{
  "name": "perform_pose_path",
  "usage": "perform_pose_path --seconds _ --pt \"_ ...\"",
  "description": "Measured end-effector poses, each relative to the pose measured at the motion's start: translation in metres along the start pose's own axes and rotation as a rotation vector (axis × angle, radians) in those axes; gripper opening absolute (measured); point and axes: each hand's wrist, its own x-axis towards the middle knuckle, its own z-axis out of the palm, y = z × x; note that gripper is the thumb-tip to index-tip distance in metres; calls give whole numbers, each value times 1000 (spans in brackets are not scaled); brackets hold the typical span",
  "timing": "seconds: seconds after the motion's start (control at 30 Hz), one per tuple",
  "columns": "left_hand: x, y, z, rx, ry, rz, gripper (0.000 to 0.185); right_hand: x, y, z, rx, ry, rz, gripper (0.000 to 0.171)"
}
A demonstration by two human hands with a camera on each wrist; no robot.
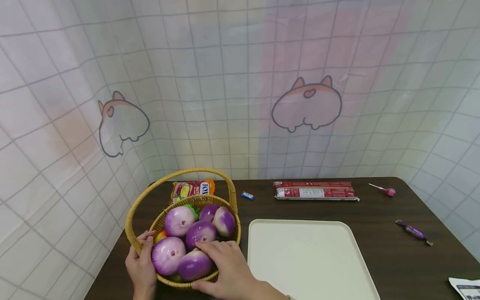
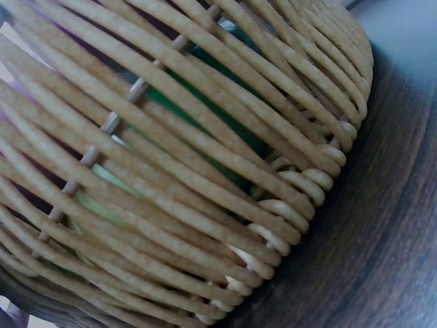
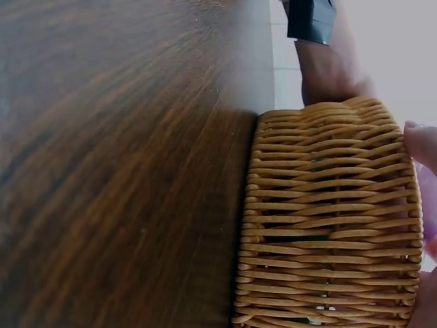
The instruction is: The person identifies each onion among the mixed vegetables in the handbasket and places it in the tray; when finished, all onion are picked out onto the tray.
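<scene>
A yellow wicker basket (image 1: 129, 216) with a tall hoop handle stands at the table's left front, heaped with shiny purple-and-white onions (image 1: 180, 221). At its left rim my left hand (image 1: 141, 263) grips the basket near the foot of the handle. My right hand (image 1: 232, 266) reaches over the front right rim, fingers across the front onion (image 1: 193, 266) and thumb low by the rim. Green and orange items peek out between the onions. Close wicker weave (image 2: 171, 137) fills the left wrist view, with green showing through. The right wrist view has the basket's side (image 3: 334, 219) against the tabletop.
A white tray (image 1: 300, 246) lies right of the basket. Behind the basket is a candy bag (image 1: 191, 187), with a small blue sweet (image 1: 248, 195) nearby. Farther right are a red packet (image 1: 315, 191), a lollipop (image 1: 390, 192), a purple-wrapped candy (image 1: 414, 231) and printed paper (image 1: 466, 287).
</scene>
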Motion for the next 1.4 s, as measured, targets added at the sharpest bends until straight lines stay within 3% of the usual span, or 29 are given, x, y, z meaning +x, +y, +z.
perform_pose_path --seconds 0.2,0.5,0.7,1.0,1.23,1.4 --pt "-1 1 -1 -21 -1 6 27 2 -5 0 -11 -48 64 64" --pt "-1 0 -3 -10 -4 11 23 1 -6 2 63 49 82 54" --pt "0 1 -2 1 -9 13 23 2 -4 -4 179 64 78 52" --pt "1 -1 -1 16 -9 13 24 5 2 -29 508 -3 138 52" --pt "1 -2 -1 35 -11 21 24 8 14 -41 616 -12 146 54" --pt "1 -2 -1 37 -11 25 25 8 21 -46 724 -18 223 57"
